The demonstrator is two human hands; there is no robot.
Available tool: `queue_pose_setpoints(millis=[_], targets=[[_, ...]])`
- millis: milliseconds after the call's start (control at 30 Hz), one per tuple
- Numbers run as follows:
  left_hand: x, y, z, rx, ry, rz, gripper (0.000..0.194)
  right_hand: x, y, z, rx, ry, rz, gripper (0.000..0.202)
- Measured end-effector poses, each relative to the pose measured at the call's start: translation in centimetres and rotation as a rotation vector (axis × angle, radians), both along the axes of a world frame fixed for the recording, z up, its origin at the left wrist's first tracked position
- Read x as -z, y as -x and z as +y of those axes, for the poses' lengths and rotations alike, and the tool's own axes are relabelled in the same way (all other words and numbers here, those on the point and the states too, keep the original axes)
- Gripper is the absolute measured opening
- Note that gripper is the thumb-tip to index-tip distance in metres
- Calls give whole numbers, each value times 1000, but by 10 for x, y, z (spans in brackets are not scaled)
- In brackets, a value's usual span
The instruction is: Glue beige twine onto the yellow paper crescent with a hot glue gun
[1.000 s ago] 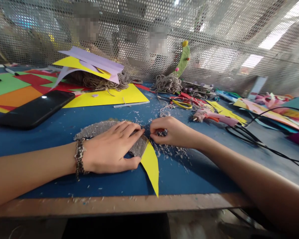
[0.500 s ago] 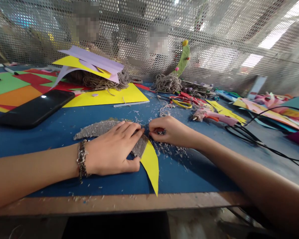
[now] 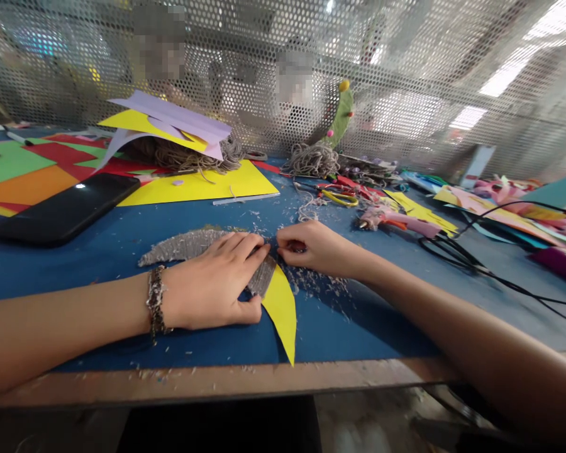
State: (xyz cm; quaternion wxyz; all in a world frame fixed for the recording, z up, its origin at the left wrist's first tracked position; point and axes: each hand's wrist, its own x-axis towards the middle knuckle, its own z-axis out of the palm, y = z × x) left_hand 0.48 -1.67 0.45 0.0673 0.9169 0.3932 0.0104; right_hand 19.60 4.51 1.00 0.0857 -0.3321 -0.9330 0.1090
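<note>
Edging nearer the left hand (image 3: 212, 283), laid thumb-spread across the left-to-right crescent (image 3: 263, 278), the right hand (image 3: 323, 250) pinches, on what I cannot tell, beside that arc's outer edge.

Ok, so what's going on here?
A person at a blue table has their left hand laid over a crescent. Grey yarn covers the parts in view except for a bare yellow end pointing toward the table's near edge. The right hand is pinched beside it; whether it holds anything is hard to tell. Scraps are scattered around, with a phone off left and a glue gun off right.
</note>
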Motion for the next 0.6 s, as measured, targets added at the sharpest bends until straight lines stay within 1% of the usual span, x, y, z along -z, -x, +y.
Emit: queue_pose_setpoints(millis=[100,167,233,267,300,333,367,400,433,467,500,567,600], targets=[[-7,4,4,17,87,-6,65,-1,0,-1,3,19,-3,15],[-15,9,11,61,184,-26,60,-2,1,-1,9,28,-8,15],[-25,15,20,114,246,-65,54,-3,1,-2,14,42,-18,14],[-30,19,25,121,241,-78,52,-4,1,-3,17,49,-21,14],[-35,25,30,110,193,-83,50,-4,1,-3,19,56,-23,15],[-39,32,36,84,107,-75,48,-4,0,-3,21,59,-22,15],[-42,41,42,35,2,-45,46,-4,0,-4,22,57,-20,16],[-44,53,47,-55,-110,8,43,-4,0,-4,24,52,-17,17],[-44,67,52,-195,-232,59,40,-4,-1,-4,25,44,-16,17],[-42,83,56,-300,-288,73,43,-4,-1,-4,23,36,-15,18],[-39,101,60,-387,-324,82,49,-4,-2,-4,20,30,-14,18],[-28,138,66,-523,-355,99,60,-4,-2,-4,11,26,-15,18],[-22,156,69,-577,-366,95,62,-4,-2,-4,8,28,-15,18]])
